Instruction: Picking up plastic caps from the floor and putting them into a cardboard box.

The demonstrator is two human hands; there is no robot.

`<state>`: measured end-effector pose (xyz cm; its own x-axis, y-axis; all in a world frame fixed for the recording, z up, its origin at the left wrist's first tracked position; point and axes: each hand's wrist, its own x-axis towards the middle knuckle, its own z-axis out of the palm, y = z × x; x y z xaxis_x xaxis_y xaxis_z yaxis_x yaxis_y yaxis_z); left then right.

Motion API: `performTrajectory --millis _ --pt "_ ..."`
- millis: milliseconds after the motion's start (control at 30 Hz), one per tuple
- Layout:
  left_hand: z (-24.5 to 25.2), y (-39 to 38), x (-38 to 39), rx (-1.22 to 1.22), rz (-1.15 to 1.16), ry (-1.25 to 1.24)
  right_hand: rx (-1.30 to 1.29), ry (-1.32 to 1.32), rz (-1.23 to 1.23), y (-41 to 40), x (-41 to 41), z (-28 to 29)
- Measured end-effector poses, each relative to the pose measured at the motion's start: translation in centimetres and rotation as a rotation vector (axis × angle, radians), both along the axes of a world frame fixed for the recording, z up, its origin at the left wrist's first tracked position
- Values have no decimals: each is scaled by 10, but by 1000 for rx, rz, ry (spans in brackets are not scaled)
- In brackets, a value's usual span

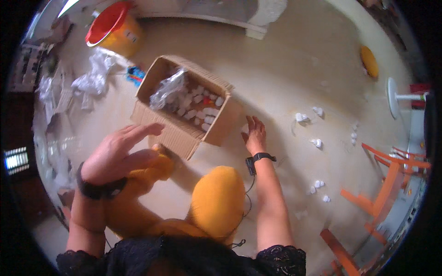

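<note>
In front of my knees, an open cardboard box (214, 136) rests on the floor, one flap folded out towards me. Inside lie many small white pieces (191, 114), a crumpled clear plastic bag (171, 88) and a small red piece (207, 100). My left hand (121, 148) hovers over my left knee near the flap, fingers extended and thumb apart, holding nothing. Just right of the box, my right hand (255, 132) reaches low to the floor with bent fingers. A pale spot shows by its thumb; whether the fingers grip something is unclear.
Small clusters of white pieces (302, 117) lie on the floor to the right. Orange wooden stool frames (385, 189) stand at the right edge. Behind the box are a yellow bucket with a red rim (127, 39) and crumpled plastic bags (93, 77). A cable (249, 203) hangs by my right knee.
</note>
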<state>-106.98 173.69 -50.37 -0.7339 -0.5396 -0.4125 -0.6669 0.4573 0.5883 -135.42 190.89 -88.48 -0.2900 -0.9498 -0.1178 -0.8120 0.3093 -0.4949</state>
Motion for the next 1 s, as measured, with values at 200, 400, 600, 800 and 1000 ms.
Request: performTrajectory --millis 200,400,600,800,1000 --pt "-1 -2 13 60 50 240 82 144 191 16 17 -40" --pt "-11 -6 34 38 99 281 169 -89 -166 27 4 -1" --pt "5 -3 44 81 241 188 -589 -329 36 -60 39 140" --pt "12 6 31 221 423 245 -701 -354 557 -130 121 207" --pt "-5 -1 -9 210 272 264 -570 -289 -123 -56 23 151"
